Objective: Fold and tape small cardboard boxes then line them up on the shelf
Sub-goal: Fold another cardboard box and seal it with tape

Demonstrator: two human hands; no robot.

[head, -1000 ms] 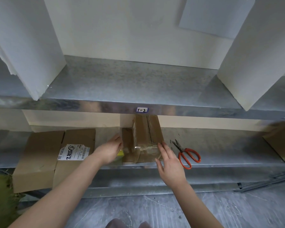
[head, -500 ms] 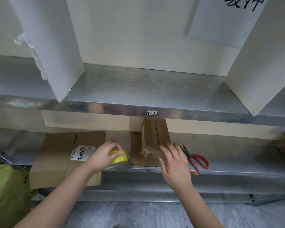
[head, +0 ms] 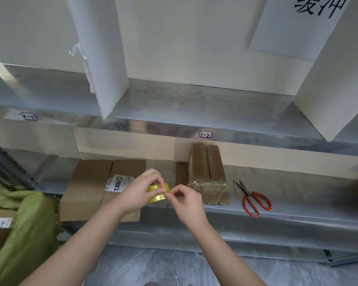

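While one small brown cardboard box (head: 208, 174) stands folded on the lower metal shelf (head: 308, 205), we ready the tape for what we judge to be its next strip. Our left hand (head: 140, 190) grips a roll of yellow-tinted clear packing tape (head: 158, 193) just in front of the shelf's edge, fingers curled over its top. Our right hand (head: 187, 201) meets it from the other side, thumb and forefinger pinched at the roll's rim as if picking for the free end; whether that end is lifted is too small to tell. Both hands close together on the roll, neither on the box.

We judge the job to be in its early stretch. One box is shaped, with clear tape wrinkled across its near end, and the seam along its top looks unsealed. Flattened brown cardboard boxes (head: 87, 186), one bearing a white label, lie unfolded to the left on the same shelf. No row of finished boxes shows.

The folded box lies with its long axis running front to back, from the shelf's lip toward the rear wall, taped end facing us and top seam on the same line. Red-handled scissors (head: 244, 190) rest apart to its right.
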